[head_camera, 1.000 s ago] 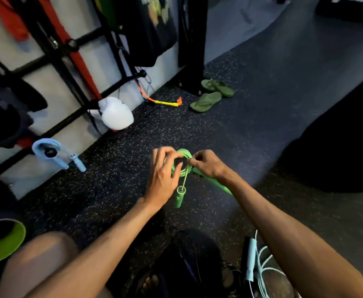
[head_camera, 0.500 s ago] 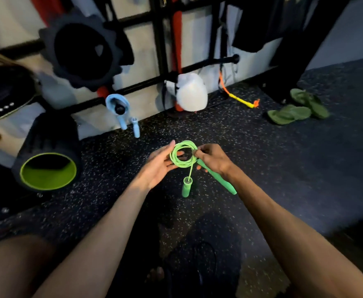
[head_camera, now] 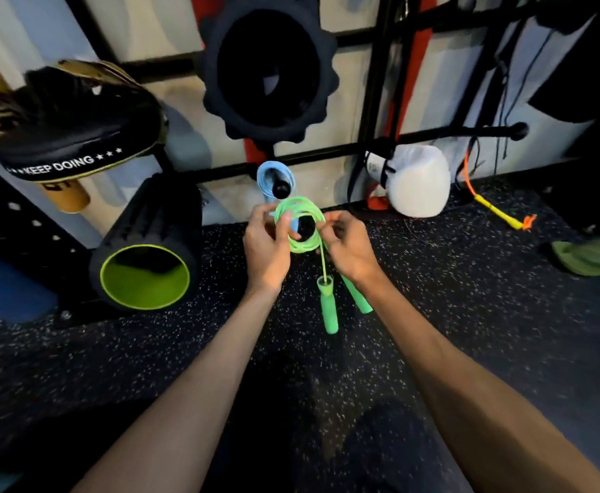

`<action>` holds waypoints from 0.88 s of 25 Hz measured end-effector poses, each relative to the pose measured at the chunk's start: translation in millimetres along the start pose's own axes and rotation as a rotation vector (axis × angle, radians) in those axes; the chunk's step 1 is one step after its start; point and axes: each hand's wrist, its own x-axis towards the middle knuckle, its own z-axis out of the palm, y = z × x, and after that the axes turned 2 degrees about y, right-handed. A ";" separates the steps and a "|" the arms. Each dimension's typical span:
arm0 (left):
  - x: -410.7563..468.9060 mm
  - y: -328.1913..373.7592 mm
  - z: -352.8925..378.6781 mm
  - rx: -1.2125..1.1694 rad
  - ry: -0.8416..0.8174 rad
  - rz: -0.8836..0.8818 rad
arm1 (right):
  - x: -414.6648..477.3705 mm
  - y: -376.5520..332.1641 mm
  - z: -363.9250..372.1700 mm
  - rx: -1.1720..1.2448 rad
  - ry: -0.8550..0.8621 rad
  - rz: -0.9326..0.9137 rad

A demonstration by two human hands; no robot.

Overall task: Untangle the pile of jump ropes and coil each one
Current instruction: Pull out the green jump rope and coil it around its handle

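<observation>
Single wide-angle view from the head, facing forward and down; left hand (head_camera: pixel 266 250), right hand (head_camera: pixel 352 251) and rope (head_camera: pixel 300 246) close at centre, floor (head_camera: pixel 487 314) below, rack (head_camera: pixel 451 132) along the top.

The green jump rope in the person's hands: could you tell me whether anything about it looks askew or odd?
Nothing looks damaged. The coil is tidy between the left hand and right hand, but one handle dangles loose on a short cord below it, and the other handle juts out under the right hand.
</observation>
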 end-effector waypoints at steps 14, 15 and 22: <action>153.3 -76.9 38.6 0.055 0.140 -0.277 | 146.0 25.1 93.8 0.057 0.289 -0.012; 157.3 -79.6 40.7 0.059 0.136 -0.301 | 153.1 26.9 95.7 0.053 0.291 -0.013; 155.0 -90.3 36.1 0.051 -0.038 -0.298 | 151.8 45.6 100.2 0.231 0.157 0.123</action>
